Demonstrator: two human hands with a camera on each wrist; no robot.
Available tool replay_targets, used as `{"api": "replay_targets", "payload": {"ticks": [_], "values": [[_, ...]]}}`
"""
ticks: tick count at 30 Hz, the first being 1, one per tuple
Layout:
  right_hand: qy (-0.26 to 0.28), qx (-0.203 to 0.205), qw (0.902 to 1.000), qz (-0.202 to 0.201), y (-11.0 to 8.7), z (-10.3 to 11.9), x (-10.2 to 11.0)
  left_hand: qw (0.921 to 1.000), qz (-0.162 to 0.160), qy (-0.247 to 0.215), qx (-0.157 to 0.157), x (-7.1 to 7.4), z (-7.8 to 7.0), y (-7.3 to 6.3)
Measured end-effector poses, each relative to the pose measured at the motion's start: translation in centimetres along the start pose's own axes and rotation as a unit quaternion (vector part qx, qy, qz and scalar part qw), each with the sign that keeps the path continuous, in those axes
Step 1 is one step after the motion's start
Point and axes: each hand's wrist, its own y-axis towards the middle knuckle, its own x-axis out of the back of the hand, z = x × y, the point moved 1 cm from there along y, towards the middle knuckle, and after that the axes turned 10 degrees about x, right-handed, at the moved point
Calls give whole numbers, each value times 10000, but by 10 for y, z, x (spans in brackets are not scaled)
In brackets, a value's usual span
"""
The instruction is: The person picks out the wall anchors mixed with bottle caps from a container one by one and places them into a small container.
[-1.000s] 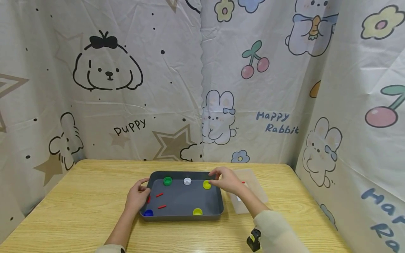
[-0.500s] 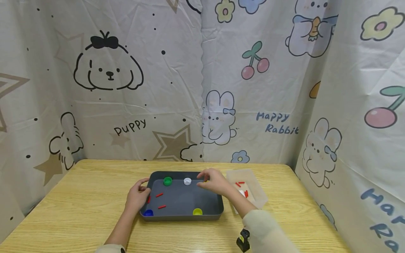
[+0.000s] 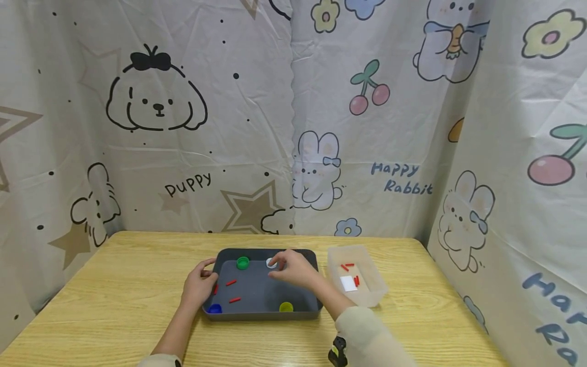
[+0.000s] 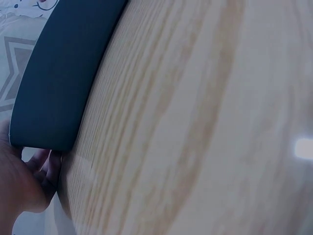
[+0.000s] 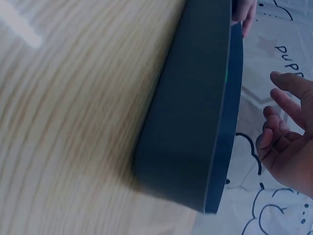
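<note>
My left hand (image 3: 198,286) grips the left end of a dark grey rectangular tray (image 3: 261,295), thumb at the rim; in the left wrist view its fingers curl by the tray's end wall (image 4: 63,73). Over the tray's back part hovers my right hand (image 3: 295,268), fingers spread and holding nothing in the right wrist view. Its fingertips overlap a small white round cap (image 3: 270,263). Along the tray's edges sit a green cap (image 3: 243,263), a blue cap (image 3: 215,309) and a yellow cap (image 3: 286,307). Another yellow cap is hidden behind the right hand. Three short red sticks (image 3: 235,300) lie at the left.
Right of the tray, a translucent plastic box (image 3: 377,291) contains several red sticks (image 3: 356,281) and a white square piece (image 3: 348,283). Both stand on a wood-grain table (image 3: 137,275). Patterned curtains (image 3: 247,127) hang behind and on both sides.
My right hand has moved left across the tray, from the back yellow cap to the white one, uncovering the plastic box. The left hand and the tray have stayed put.
</note>
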Motion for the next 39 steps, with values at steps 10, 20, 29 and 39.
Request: {"api": "replay_targets", "payload": {"ticks": [10,20,29,39], "values": [[42,59,9998,176,7,7,-21,10000,7,25,-61,-1,1,1],[-37,174,9995,262,14,15,-46,10000,14,47,-65,-1,1,2],[-37,55,9992,388,17,22,-68,10000,-21,59,-67,0,2,2],[-32,-21,9988,491,21,21,-83,10000,26,76,2,0,1,2]]}}
